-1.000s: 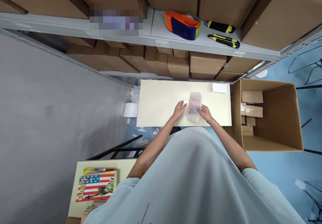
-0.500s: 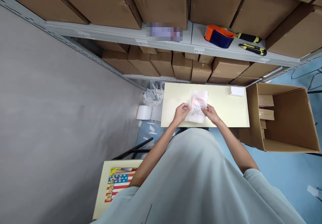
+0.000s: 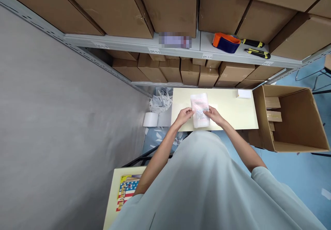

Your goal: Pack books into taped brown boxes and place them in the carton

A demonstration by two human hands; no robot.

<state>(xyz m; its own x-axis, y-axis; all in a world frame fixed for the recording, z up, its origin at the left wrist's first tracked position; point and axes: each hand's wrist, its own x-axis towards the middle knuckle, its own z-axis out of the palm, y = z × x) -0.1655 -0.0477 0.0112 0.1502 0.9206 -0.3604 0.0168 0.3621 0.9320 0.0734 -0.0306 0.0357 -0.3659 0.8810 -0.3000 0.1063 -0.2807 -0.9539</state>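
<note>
Both hands are in on the wrapped packet [image 3: 201,102], the centre of our dial with twelve at the top of the view! It's at the table [image 3: 238,111], left of its middle. In from nine o'clock comes the left hand [image 3: 184,115], thumb and fingers pinching the near side edge; over at three, the right hand [image 3: 216,115] grips the opposite edge, thumb laid across the pinkish face. Is the packet flat on the tabletop or just lifted? From straight above, it's hard to call.

Here's the danger: that six o'clock end sits right by the table's front edge. The cloudy wrap looks slick, so if one pinch slips, the packet could swing or slide off towards the shirt [image 3: 204,175]. Pull the hands unevenly and the wrap might stretch, tear or loosen; press that right thumb too hard and whatever's inside could crease.

Out between two and three, the small white box [image 3: 243,93] sits well apart, but a wide sweep of the right arm might knock it. Beyond, at three, gapes the big carton [image 3: 305,126] with smaller boxes [image 3: 274,116] inside. Up between one and two, box cutters [image 3: 257,53] rest on the shelf, well apart from those fingers.
</note>
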